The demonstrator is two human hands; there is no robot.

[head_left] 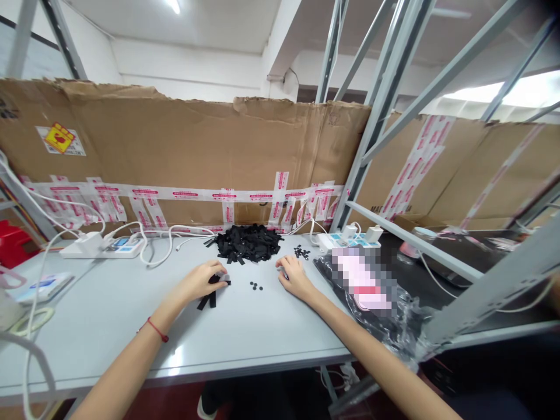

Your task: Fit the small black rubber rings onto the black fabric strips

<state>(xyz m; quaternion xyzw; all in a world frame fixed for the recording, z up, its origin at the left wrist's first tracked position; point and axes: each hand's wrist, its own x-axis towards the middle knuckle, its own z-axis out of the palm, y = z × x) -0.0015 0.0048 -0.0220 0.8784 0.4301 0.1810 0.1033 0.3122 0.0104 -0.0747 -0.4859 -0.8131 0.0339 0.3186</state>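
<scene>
I have a cardboard wall (196, 146) along the far side and, before it, the grey table (175, 350). At the table's far middle, the black pile (249, 242) lies just beyond the hands, between them and the wall.

The left hand (205, 281) has its thumb and fingers pinched on a black strip (228, 283); the strip's end juts out to the right at the fingertips, though its full length is hidden from me. That forearm reaches in from near left, palm down and wrist bent rightward. The right hand (294, 277) reaches in from near right, palm down, its fingers loosely curled, slack and bare.

Under the left hand, two loose strips (213, 300) show: one runs near to far, the other slants toward near left. Between the hands sit small black discs (255, 286).
</scene>
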